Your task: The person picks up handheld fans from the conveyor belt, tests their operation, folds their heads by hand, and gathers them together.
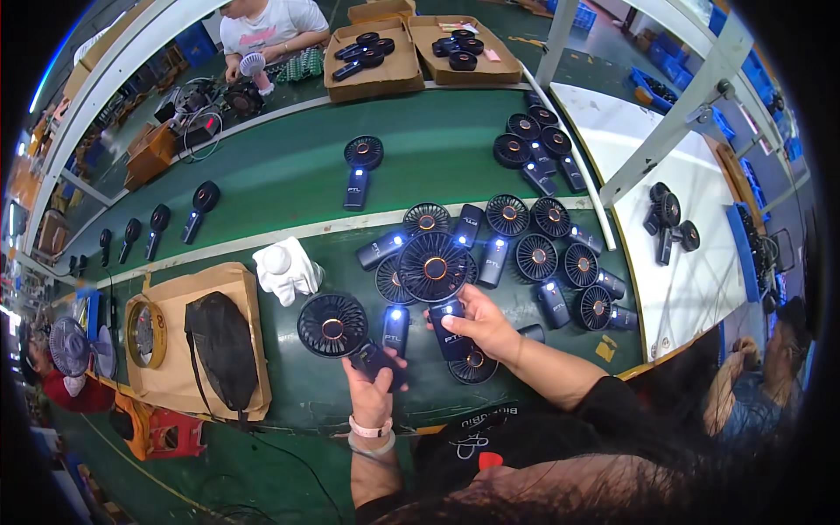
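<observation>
My left hand (372, 385) grips the handle of a black handheld fan (332, 325) whose round head points up and left. My right hand (484, 325) holds the handle of a second black fan (435, 267), its large round head tilted up over the pile and a small light glowing on the handle. Between the two lies another fan handle (395, 325) with a lit indicator. Behind my hands, several black fans (535, 255) with lit handles lie crowded together on the green table (289, 184).
A white cloth (286, 269) lies left of the fans. A brown cardboard sheet (171, 381) carries a black mesh bag (220, 346) and a tape roll (146, 332). Single fans lie spaced along the belt; cardboard trays (378, 74) of fans stand at the back, where another person sits.
</observation>
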{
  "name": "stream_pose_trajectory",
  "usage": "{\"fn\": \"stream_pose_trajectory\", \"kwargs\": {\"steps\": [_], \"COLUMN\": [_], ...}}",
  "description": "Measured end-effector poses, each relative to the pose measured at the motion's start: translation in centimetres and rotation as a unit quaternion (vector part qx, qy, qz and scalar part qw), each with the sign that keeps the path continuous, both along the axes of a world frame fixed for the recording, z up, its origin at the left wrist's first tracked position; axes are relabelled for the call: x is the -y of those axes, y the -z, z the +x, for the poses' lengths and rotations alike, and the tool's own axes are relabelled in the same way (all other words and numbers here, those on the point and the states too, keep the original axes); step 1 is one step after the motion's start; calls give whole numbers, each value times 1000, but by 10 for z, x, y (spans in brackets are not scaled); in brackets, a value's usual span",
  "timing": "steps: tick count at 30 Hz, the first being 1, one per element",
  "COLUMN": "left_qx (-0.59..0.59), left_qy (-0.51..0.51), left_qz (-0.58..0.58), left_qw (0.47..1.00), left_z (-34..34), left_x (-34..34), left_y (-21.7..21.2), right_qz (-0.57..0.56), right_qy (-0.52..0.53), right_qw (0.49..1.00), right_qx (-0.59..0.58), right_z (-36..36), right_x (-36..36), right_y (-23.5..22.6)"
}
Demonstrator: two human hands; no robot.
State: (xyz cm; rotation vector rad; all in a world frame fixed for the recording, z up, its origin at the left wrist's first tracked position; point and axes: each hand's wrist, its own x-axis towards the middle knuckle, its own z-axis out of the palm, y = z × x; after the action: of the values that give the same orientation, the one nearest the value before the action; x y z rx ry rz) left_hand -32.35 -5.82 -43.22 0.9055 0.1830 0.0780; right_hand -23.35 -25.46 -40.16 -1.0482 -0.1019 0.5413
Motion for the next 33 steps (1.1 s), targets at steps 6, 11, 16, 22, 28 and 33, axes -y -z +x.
{"fn": "stream_pose_trajectory", "kwargs": {"steps": [6, 11, 16, 22, 28, 33], "left_qx": [-48, 5, 46, 41, 50, 117], "left_qy": [42, 101, 146, 117, 100, 116], "left_qz": [18, 26, -86, -63, -245, -272], "left_qw": [998, 995, 985, 990, 963, 948], "left_z": [-2, -1, -2, -2, -13, -20], "left_x": [5, 12, 11, 20, 2, -4], "left_y": [-8, -9, -5, -15, -12, -9], "right_qz": [8, 7, 4, 10, -285, -520], "right_qy": [19, 29, 45, 44, -46, -100], "right_qw": [1000, 1000, 999, 998, 885, 702], "right_qx": [21, 5, 8, 34, 364, 477], "right_z": [-3, -4, -6, -14, -12, -25], "right_x": [1, 2, 1, -14, -27, -57], "right_y": [7, 9, 9, 3, -4, 10]}}
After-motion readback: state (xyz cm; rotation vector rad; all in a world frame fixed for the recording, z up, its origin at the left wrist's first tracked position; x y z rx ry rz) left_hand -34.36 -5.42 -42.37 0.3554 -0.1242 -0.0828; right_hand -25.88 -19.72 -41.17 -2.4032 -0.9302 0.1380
